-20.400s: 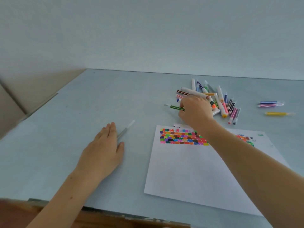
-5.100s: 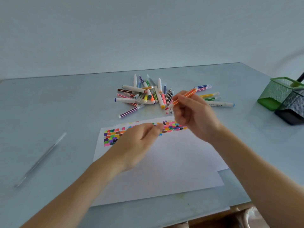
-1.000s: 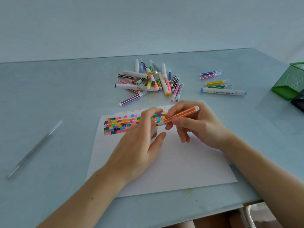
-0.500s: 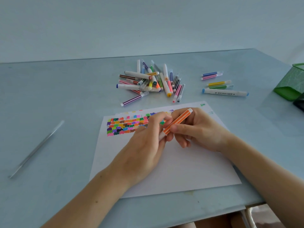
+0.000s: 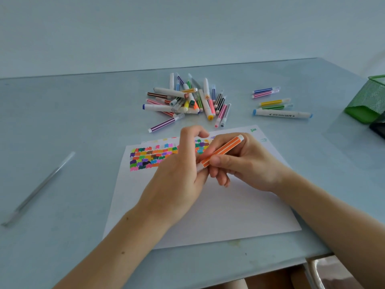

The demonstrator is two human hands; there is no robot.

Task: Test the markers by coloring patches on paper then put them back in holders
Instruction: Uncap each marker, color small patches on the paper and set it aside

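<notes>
My right hand (image 5: 243, 163) grips an orange striped marker (image 5: 223, 151) held slanted above the white paper (image 5: 208, 209). My left hand (image 5: 179, 176) closes around the marker's lower end, where the cap or tip is hidden behind its fingers. The paper carries rows of colored patches (image 5: 150, 157) near its far edge. A pile of markers (image 5: 187, 99) lies beyond the paper. A few tested markers (image 5: 270, 101) and a thick white marker (image 5: 281, 114) lie apart to the right. A green mesh holder (image 5: 368, 101) stands at the right edge.
A clear thin pen (image 5: 39, 188) lies on the blue table (image 5: 62, 122) to the left. A dark mesh holder (image 5: 379, 128) sits just in front of the green one. The table's front edge runs close to my arms.
Both hands have drawn a little nearer to me over the paper. My left hand has closed on the lower end of the orange marker, which my right hand keeps holding.
</notes>
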